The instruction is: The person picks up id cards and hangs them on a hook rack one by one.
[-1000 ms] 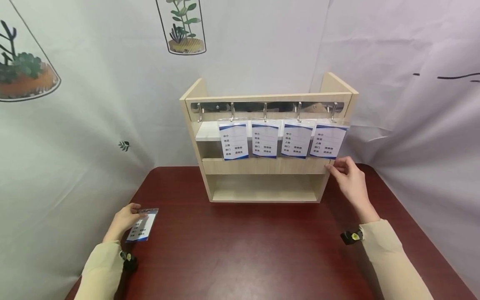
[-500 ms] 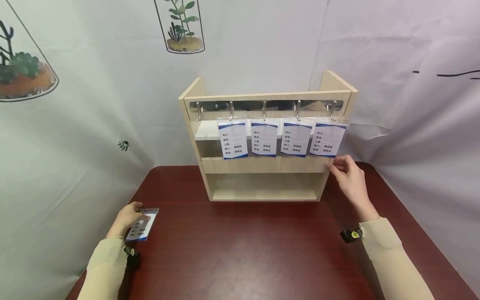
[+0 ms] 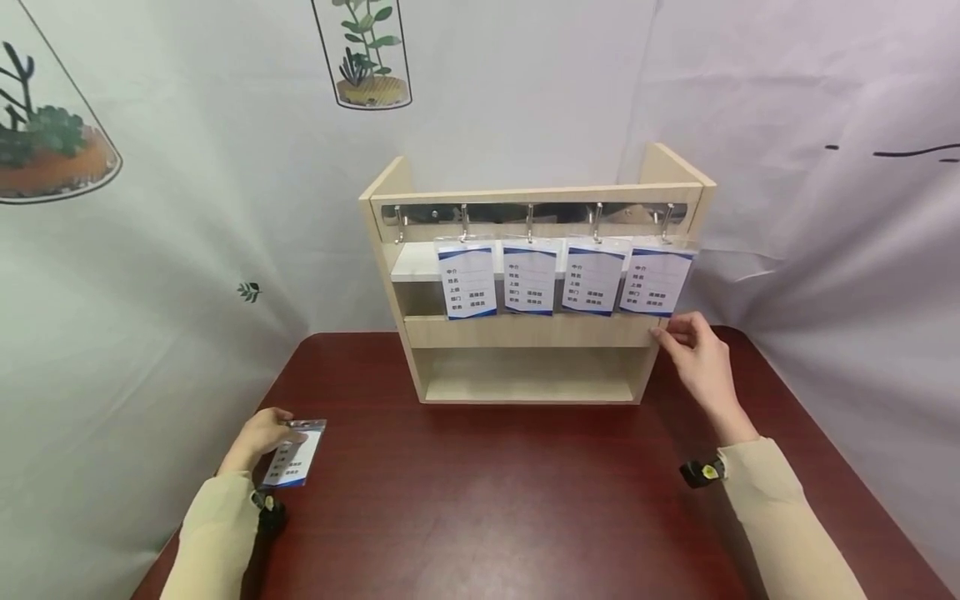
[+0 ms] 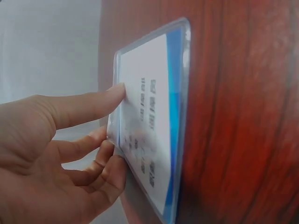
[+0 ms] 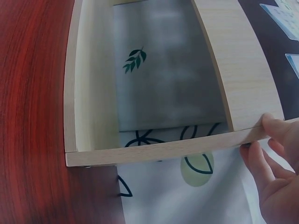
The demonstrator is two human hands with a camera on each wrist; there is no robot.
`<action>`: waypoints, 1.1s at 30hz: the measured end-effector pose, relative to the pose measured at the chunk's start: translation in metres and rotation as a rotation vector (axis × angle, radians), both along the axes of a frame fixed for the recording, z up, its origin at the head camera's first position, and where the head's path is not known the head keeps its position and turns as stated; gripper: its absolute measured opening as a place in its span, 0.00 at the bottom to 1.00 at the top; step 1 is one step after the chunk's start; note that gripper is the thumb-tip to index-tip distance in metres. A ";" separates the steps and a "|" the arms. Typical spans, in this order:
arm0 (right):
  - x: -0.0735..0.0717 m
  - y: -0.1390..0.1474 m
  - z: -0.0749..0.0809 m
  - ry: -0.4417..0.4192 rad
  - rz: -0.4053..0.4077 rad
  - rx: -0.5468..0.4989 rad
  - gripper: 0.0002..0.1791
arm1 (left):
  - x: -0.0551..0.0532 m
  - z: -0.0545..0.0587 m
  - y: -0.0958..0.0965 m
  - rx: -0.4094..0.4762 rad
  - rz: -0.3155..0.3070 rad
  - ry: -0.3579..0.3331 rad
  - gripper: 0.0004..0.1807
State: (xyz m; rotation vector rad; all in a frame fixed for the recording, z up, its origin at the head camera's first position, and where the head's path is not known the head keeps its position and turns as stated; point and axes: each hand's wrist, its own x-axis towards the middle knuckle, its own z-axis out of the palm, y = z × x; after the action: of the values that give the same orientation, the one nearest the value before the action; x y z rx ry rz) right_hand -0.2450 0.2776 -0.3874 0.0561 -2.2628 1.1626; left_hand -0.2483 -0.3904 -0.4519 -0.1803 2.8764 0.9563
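Note:
My left hand (image 3: 262, 435) pinches a name badge (image 3: 295, 462) in a clear plastic sleeve at the left of the table. The left wrist view shows the thumb (image 4: 93, 106) across the badge's printed face, the other fingers behind its slotted edge. The badge is white with blue trim, tilted above the red-brown wood. On the right, my right hand (image 3: 703, 360) grips the side panel of a light wooden rack (image 3: 525, 333). In the right wrist view, thumb and fingers (image 5: 261, 168) clasp that panel's edge from both faces.
A metal strip with several hooks (image 3: 531, 223) runs along the rack's top front. Several similar badges (image 3: 530, 279) hang below it, from the second hook to the rightmost. The rack stands at the back of the dark red table (image 3: 480, 492), before a patterned cloth backdrop (image 3: 525, 92).
My left hand has shifted slightly to the right with the badge. The right hand stays in place on the rack's side panel.

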 end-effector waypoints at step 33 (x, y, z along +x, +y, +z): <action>0.000 0.000 -0.001 0.005 0.009 -0.001 0.18 | 0.002 0.021 0.055 0.153 -0.173 0.166 0.10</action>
State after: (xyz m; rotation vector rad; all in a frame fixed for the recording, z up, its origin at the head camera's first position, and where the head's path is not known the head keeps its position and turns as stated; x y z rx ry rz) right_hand -0.2448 0.2780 -0.3880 0.0692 -2.2599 1.1665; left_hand -0.2461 -0.3357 -0.4314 0.1657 2.8858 1.2018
